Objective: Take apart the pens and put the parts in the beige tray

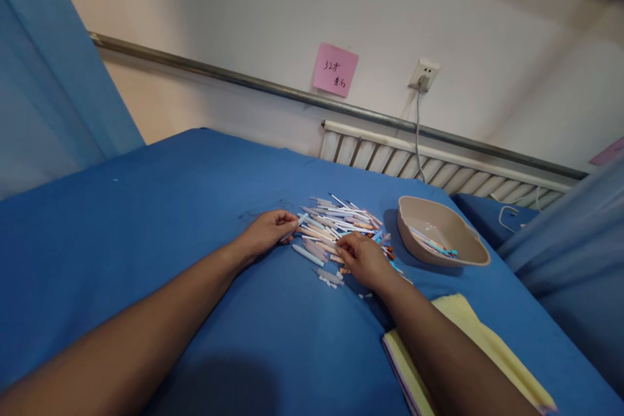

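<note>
Left hand: my left hand (267, 230) rests on the blue sheet at the left edge of the pile of pens (336, 227), thumb and fingers pinched on one pale blue pen (298, 221) whose tip pokes out toward the pile.
Right hand: my right hand (363, 259) lies on the near side of the pile, fingers curled down onto the pens; I cannot tell whether they actually pinch one or only press on it.
Pens: a loose heap, mostly white, pale blue and peach, crossing each other; a few stragglers lie on the near side of the pile, by my right wrist.
Bowl: a beige bowl (414, 234) sits just right of the pile, apart from it, with a few pens already inside.
Doing it well, as I judge: take one pen at a time by its barrel, lift it clear before moving so the crossed ones do not drag along, and keep the bowl steady since its rim is low.
Surface: a blue sheet (160, 227) over what looks like a bed, soft and slightly creased, so pens may roll little.
Near the pile: a yellow pad (482, 338) lies on the near right, partly under my right forearm.
Room: beyond the pile stands a pale wall with a metal rail (219, 73), a pink note (335, 69), a socket (424, 74) with a cord, and a white radiator (390, 156); a blue curtain (43, 91) hangs far left.
</note>
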`<action>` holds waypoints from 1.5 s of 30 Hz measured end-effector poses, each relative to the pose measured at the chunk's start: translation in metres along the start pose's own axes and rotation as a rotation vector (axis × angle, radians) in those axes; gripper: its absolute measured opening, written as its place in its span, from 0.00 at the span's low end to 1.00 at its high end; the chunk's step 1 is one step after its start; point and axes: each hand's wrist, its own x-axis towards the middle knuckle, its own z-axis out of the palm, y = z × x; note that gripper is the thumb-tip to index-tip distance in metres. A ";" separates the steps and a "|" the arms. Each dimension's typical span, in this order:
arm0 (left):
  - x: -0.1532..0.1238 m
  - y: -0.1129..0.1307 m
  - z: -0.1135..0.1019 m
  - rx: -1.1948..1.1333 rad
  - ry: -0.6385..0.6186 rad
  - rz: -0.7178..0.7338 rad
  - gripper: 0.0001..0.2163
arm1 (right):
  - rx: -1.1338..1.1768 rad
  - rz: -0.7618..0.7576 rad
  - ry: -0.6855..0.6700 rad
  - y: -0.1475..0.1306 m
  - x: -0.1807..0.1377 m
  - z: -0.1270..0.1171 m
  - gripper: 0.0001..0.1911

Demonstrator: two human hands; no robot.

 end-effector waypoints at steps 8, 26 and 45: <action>0.001 -0.001 0.000 0.002 -0.002 -0.009 0.16 | -0.173 0.125 0.053 0.008 0.014 0.002 0.06; -0.013 0.008 0.012 0.102 -0.111 0.158 0.11 | 0.296 -0.087 0.351 0.007 -0.002 -0.007 0.08; -0.021 0.008 0.025 0.232 -0.198 0.215 0.10 | 0.312 -0.053 0.247 -0.011 -0.008 -0.010 0.07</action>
